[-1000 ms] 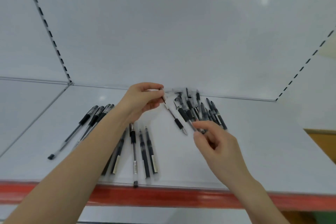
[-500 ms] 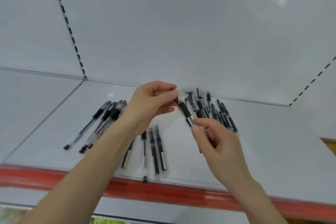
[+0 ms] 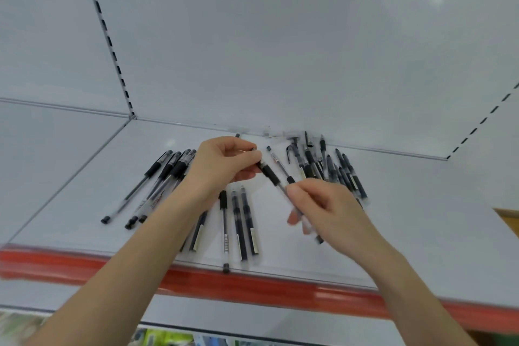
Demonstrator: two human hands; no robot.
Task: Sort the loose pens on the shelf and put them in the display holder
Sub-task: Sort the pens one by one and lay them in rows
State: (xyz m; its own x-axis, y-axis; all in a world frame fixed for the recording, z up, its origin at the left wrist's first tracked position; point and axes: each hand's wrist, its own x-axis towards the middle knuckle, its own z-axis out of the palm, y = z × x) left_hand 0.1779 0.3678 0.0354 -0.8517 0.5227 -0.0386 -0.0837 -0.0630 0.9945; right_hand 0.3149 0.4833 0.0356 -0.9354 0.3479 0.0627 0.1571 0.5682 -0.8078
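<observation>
Both hands hold one clear pen with a black grip above the white shelf. My left hand pinches its upper end; my right hand grips its lower barrel, the pen's tail showing below the fingers. A second thin pen lies just behind it. Sorted pens lie in a fan at the left. Another row lies near the front edge, partly under my left forearm. A loose pile of dark pens sits at the back right. No display holder is in view.
The shelf has a red front strip and a white back panel with slotted uprights. Colourful goods show on a lower level. A wooden surface peeks in at the right edge.
My right hand slid down the pen's barrel toward me, so more of the pen shows between the hands. The left hand kept its pinch on the top end. The camera shifted left and down.
</observation>
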